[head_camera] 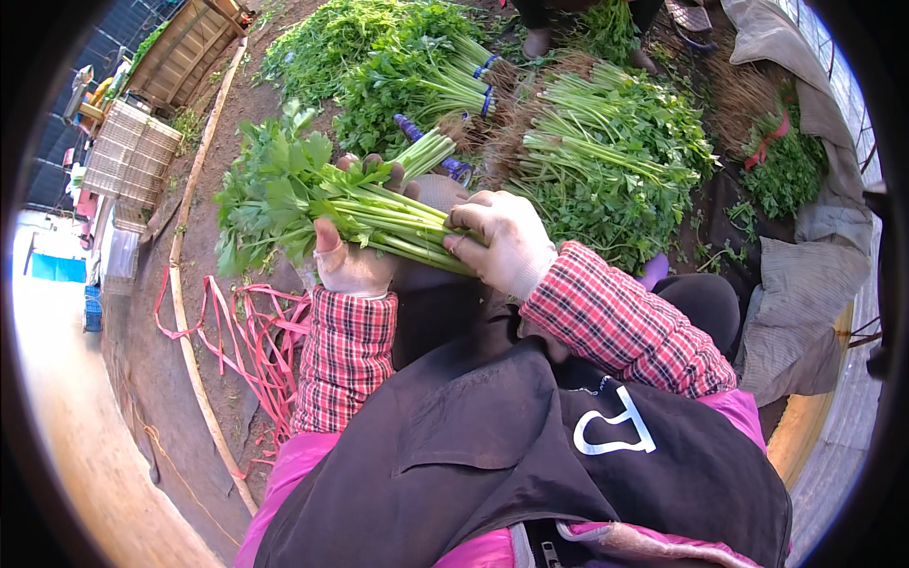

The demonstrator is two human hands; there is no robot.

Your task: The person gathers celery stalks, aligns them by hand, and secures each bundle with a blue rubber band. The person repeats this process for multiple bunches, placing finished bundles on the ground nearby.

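Observation:
A bunch of leafy green celery [398,216] lies across both of my gloved hands above my lap, its leaves to the left and its stems to the right. My left hand [358,268] cradles it from below, with the thumb at the near side and dark-stained fingertips showing beyond it. Around the stem ends, my right hand [505,238] is closed, hiding the ends of the stems. Just beyond are a roll of purple printed tape [456,170] and a shorter cut bunch of stems [426,150].
Rooted celery [603,156] is heaped ahead right; bunches with blue bands [454,74] lie ahead left. Pink strips [245,319] tangle beside a long wooden pole [186,213]. Another person's shoe [537,42] shows at the top. Crates [131,145] stand left; grey cloth [806,305] lies right.

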